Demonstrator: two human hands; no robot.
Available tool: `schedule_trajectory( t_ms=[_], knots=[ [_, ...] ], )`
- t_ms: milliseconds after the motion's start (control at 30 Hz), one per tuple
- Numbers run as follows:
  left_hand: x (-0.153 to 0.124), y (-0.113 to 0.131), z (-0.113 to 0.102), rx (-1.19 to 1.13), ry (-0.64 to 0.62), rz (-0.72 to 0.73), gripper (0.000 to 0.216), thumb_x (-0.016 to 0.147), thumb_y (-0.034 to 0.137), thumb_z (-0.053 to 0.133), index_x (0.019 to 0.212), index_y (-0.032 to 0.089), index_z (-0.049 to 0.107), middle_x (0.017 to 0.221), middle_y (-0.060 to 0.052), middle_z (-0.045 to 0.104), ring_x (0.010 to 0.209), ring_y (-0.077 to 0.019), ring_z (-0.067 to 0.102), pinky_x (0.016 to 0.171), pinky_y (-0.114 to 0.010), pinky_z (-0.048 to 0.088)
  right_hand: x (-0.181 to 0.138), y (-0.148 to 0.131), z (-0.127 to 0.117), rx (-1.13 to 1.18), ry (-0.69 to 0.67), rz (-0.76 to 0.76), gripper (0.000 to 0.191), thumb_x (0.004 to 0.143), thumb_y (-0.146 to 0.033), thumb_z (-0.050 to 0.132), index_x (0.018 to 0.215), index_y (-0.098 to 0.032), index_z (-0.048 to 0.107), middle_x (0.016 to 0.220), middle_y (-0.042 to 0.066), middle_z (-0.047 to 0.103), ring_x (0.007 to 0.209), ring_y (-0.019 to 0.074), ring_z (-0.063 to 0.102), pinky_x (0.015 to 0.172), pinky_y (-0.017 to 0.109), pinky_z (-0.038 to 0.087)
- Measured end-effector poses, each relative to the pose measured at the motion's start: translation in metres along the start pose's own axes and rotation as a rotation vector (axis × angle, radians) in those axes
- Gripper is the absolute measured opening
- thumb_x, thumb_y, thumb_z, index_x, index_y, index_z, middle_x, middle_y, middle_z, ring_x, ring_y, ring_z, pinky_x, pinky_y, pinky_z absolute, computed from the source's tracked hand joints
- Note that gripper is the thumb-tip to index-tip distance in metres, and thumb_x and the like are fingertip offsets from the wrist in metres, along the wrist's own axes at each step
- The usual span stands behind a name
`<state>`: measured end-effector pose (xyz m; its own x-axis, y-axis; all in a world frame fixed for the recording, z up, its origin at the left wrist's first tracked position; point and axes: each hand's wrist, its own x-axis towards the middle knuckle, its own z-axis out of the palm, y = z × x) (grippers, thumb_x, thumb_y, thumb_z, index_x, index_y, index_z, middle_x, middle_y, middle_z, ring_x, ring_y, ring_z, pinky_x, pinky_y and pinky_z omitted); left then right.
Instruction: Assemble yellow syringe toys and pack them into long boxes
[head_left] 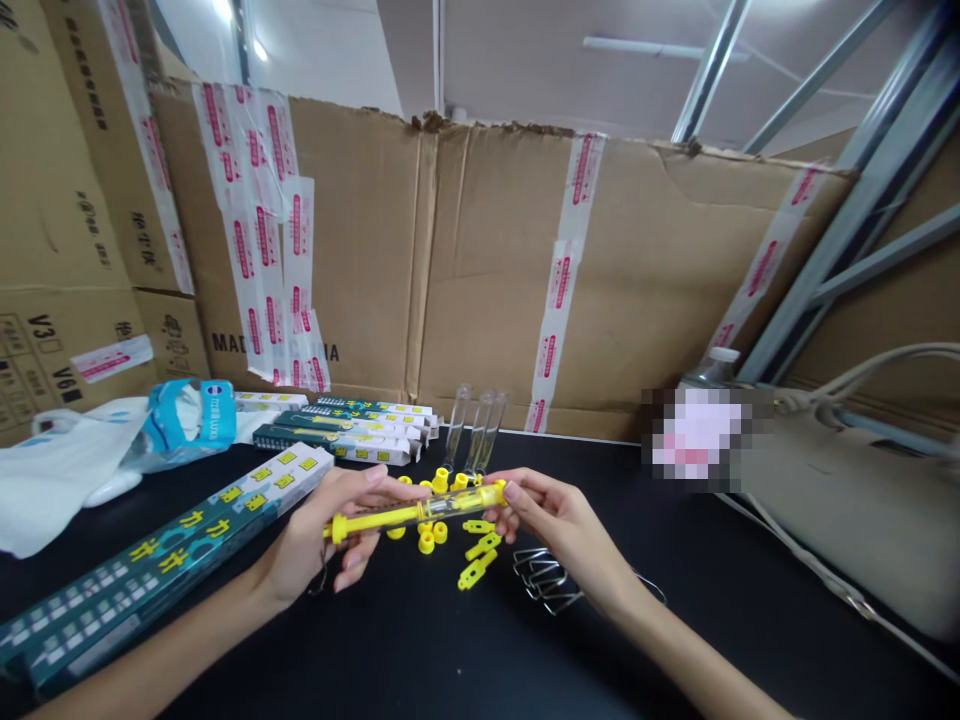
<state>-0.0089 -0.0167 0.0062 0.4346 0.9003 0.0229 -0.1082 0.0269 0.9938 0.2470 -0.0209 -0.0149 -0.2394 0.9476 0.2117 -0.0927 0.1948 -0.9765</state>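
Yellow-ended, one clear tube [442,507] (yellow rod [382,520] inside) is at lower centre, left hand [315,528] gripping one end, right hand [559,515] pinching the other; three upright tubes [477,440] stand above, three flat pieces [482,546] below.

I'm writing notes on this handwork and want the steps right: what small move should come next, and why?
Probably steady the clear tube with the left hand and press the yellow end piece gently inward with the right hand. The right hand is at that end, and the picture doesn't settle whether the piece is fully seated.
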Motion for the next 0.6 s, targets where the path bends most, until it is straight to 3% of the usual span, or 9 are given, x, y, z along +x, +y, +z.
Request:
schedule_trajectory(
  t_ms=[100, 200, 467, 600],
  knots=[
    [0.0025, 0.0018, 0.0005, -0.100, -0.011, -0.065, 0.061, 0.076, 0.063, 0.063, 0.099, 0.009, 0.078, 0.091, -0.018, 0.077, 0.035, -0.0052, 0.040, 0.029, -0.018, 0.033, 0.0006, -0.0009, -0.0010, 0.010, 0.004, 0.002, 0.038, 0.084, -0.049, 0.071, 0.098, -0.015, 0.072, 0.072, 0.004, 0.071, 0.062, 0.0116, 0.060, 0.061, 0.025, 0.049],
    [0.0035, 0.0032, 0.0003, -0.169, -0.030, -0.120, 0.059, 0.074, 0.061, 0.064, 0.098, 0.009, 0.079, 0.104, -0.021, 0.076, 0.035, -0.0048, 0.042, 0.028, -0.018, 0.033, 0.0014, -0.0010, -0.0023, 0.017, 0.024, 0.001, 0.038, 0.083, -0.049, 0.072, 0.099, -0.014, 0.072, 0.073, 0.004, 0.071, 0.063, 0.0117, 0.061, 0.061, 0.025, 0.049],
    [0.0048, 0.0032, -0.0022, -0.156, 0.070, -0.117, 0.053, 0.077, 0.056, 0.057, 0.078, 0.008, 0.079, 0.095, -0.021, 0.078, 0.024, 0.0001, 0.031, 0.027, -0.018, 0.013, -0.0008, -0.0048, -0.0011, -0.047, 0.013, -0.029, 0.032, 0.083, -0.046, 0.073, 0.099, -0.018, 0.075, 0.073, 0.001, 0.071, 0.066, 0.0130, 0.062, 0.068, 0.027, 0.050],
    [0.0059, 0.0028, 0.0003, -0.123, 0.184, -0.102, 0.049, 0.074, 0.052, 0.059, 0.064, 0.008, 0.075, 0.081, -0.020, 0.079, 0.022, -0.0002, 0.029, 0.029, -0.018, 0.010, -0.0017, -0.0051, -0.0017, -0.060, 0.049, 0.029, 0.034, 0.076, -0.043, 0.079, 0.101, -0.021, 0.076, 0.090, 0.003, 0.076, 0.080, 0.0185, 0.070, 0.081, 0.034, 0.054]
  ],
)
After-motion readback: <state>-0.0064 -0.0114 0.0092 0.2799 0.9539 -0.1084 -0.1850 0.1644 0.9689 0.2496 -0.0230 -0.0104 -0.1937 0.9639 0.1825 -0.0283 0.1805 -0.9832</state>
